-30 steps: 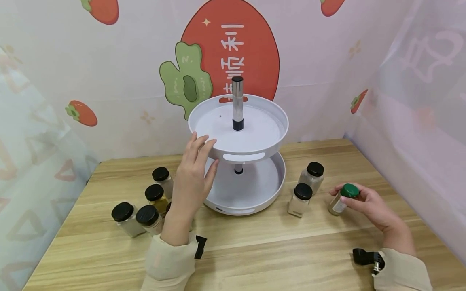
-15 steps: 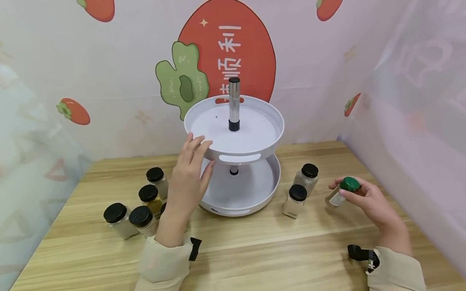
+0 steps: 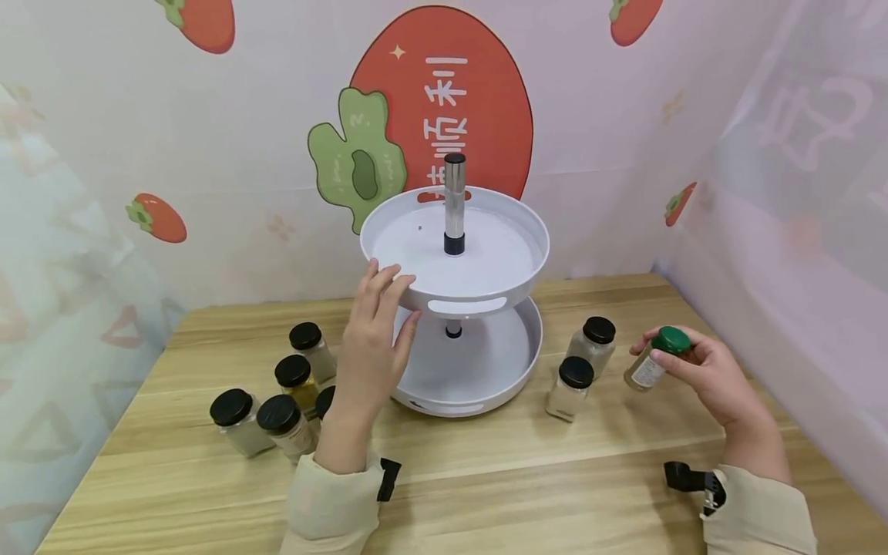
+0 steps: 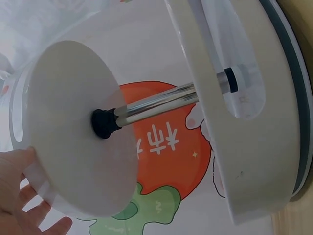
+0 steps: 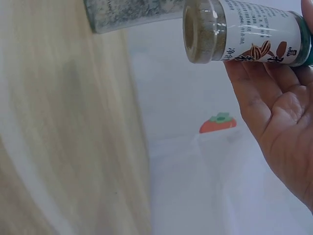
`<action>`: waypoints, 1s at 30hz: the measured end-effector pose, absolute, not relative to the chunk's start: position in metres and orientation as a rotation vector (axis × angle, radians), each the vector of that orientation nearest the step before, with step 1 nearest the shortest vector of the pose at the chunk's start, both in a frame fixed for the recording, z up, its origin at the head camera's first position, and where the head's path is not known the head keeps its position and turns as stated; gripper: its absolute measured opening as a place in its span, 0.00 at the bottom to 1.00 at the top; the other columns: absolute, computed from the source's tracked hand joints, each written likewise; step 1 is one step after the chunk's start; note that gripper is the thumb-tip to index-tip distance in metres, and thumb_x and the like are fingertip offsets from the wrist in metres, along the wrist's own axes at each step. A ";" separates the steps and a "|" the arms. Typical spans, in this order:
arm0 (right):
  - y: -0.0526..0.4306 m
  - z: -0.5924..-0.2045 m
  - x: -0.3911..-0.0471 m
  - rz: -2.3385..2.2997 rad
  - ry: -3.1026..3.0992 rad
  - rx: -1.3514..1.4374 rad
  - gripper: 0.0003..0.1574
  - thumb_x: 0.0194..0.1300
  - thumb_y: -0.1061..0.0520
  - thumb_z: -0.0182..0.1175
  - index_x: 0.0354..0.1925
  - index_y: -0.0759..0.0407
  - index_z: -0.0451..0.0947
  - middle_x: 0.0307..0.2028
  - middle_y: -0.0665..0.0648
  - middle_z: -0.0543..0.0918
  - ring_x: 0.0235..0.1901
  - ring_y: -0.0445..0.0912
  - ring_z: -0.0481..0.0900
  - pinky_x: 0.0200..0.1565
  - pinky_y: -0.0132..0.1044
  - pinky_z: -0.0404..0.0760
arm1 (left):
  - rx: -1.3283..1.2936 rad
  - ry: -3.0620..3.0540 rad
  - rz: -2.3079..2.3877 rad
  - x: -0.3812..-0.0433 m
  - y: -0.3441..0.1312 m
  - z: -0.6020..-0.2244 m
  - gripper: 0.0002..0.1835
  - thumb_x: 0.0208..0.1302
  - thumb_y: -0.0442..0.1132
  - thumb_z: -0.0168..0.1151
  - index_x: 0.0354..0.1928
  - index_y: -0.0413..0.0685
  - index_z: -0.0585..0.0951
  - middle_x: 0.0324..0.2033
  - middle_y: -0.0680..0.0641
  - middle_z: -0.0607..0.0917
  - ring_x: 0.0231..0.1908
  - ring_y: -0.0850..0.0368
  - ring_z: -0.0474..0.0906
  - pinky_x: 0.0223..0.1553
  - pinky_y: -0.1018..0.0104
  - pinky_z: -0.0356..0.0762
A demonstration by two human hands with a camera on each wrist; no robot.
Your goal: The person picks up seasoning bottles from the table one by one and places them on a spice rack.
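My right hand point(image 3: 718, 378) grips a spice jar point(image 3: 647, 371) with a green cap, brown powder and a printed label. The jar leans, raised over the table; its label point(image 5: 259, 34) shows in the right wrist view. My left hand point(image 3: 375, 331) has its fingers spread at the near left rim of the upper tray point(image 3: 479, 266) of a white two-tier turntable. In the left wrist view its thumb point(image 4: 19, 159) meets the edge of that tray's underside. Below sits the lower tray point(image 3: 479, 370), joined by a chrome post point(image 4: 156, 104).
Two black-capped jars stand right of the turntable, a nearer jar point(image 3: 569, 389) and a farther jar point(image 3: 592, 347). Several more black-capped jars, such as a jar point(image 3: 241, 424), cluster at left, partly behind my left forearm. A strawberry-print cloth point(image 3: 243, 116) hangs behind the wooden table point(image 3: 527, 493).
My right hand has lifted the green-capped jar up from the table and tilted it. The left hand keeps its place at the upper tray's rim. The head view has shifted slightly.
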State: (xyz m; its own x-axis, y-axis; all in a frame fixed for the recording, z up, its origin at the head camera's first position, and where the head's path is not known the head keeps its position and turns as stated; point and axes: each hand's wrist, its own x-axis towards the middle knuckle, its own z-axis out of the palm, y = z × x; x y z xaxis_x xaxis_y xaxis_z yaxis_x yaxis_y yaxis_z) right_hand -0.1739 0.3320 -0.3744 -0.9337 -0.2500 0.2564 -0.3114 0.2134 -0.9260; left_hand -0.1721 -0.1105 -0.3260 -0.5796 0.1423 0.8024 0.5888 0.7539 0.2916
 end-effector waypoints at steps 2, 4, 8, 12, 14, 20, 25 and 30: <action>0.329 -0.371 -0.175 1.916 -2.346 0.573 0.16 0.71 0.71 0.53 0.56 0.70 0.74 0.45 0.48 0.88 0.49 0.37 0.84 0.49 0.23 0.80 | -0.548 -2.123 -0.702 -0.172 -0.110 -0.328 0.24 0.64 0.31 0.66 0.61 0.42 0.74 0.64 0.40 0.73 0.73 0.39 0.60 0.70 0.50 0.69; 0.326 -0.367 -0.176 1.961 -2.291 0.592 0.16 0.70 0.73 0.52 0.55 0.70 0.74 0.44 0.49 0.89 0.48 0.38 0.85 0.49 0.23 0.80 | -0.551 -2.117 -0.704 -0.173 -0.110 -0.328 0.24 0.63 0.31 0.66 0.61 0.42 0.74 0.64 0.41 0.73 0.73 0.38 0.60 0.70 0.50 0.68; 0.318 -0.354 -0.181 1.973 -2.238 0.659 0.15 0.69 0.74 0.52 0.53 0.71 0.75 0.43 0.50 0.89 0.47 0.39 0.86 0.49 0.24 0.81 | -0.551 -2.109 -0.708 -0.174 -0.111 -0.329 0.24 0.64 0.31 0.66 0.61 0.42 0.74 0.65 0.41 0.73 0.73 0.38 0.60 0.72 0.51 0.66; 0.309 -0.340 -0.186 1.937 -2.239 0.748 0.15 0.69 0.74 0.52 0.53 0.72 0.74 0.43 0.51 0.89 0.48 0.40 0.85 0.49 0.24 0.81 | -0.548 -2.105 -0.711 -0.174 -0.111 -0.329 0.24 0.64 0.31 0.66 0.61 0.42 0.74 0.64 0.41 0.73 0.73 0.38 0.60 0.73 0.52 0.64; 0.305 -0.334 -0.187 1.922 -2.243 0.782 0.14 0.69 0.74 0.52 0.53 0.73 0.73 0.44 0.52 0.88 0.48 0.40 0.85 0.49 0.24 0.81 | -0.552 -2.106 -0.713 -0.174 -0.111 -0.329 0.24 0.64 0.31 0.66 0.61 0.42 0.74 0.64 0.41 0.73 0.73 0.38 0.60 0.73 0.52 0.64; 0.291 -0.313 -0.193 1.925 -2.232 0.866 0.13 0.68 0.75 0.52 0.51 0.73 0.73 0.43 0.54 0.88 0.47 0.42 0.86 0.49 0.25 0.82 | -0.557 -2.118 -0.717 -0.174 -0.111 -0.331 0.24 0.64 0.31 0.66 0.61 0.43 0.74 0.64 0.41 0.73 0.73 0.38 0.60 0.73 0.53 0.63; 0.281 -0.295 -0.199 1.901 -2.238 0.915 0.14 0.68 0.75 0.54 0.51 0.74 0.74 0.43 0.56 0.88 0.46 0.43 0.86 0.48 0.25 0.83 | -0.558 -2.114 -0.715 -0.174 -0.111 -0.329 0.24 0.64 0.31 0.66 0.61 0.42 0.74 0.63 0.41 0.73 0.73 0.38 0.60 0.74 0.54 0.62; 0.271 -0.282 -0.203 1.880 -2.229 0.939 0.14 0.67 0.74 0.55 0.51 0.75 0.74 0.43 0.57 0.87 0.44 0.44 0.86 0.47 0.26 0.83 | -0.557 -2.116 -0.713 -0.174 -0.111 -0.329 0.23 0.64 0.32 0.66 0.60 0.43 0.74 0.62 0.41 0.74 0.73 0.39 0.60 0.74 0.55 0.63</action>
State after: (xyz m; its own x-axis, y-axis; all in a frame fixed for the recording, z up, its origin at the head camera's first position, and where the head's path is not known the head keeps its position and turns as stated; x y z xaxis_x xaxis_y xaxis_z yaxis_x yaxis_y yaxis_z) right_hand -0.2030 0.2714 -0.2824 -0.8095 -0.3973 0.4323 -0.4931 0.0602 -0.8679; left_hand -0.1741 -0.1113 -0.3286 -0.5698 0.1405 0.8097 0.6016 0.7425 0.2946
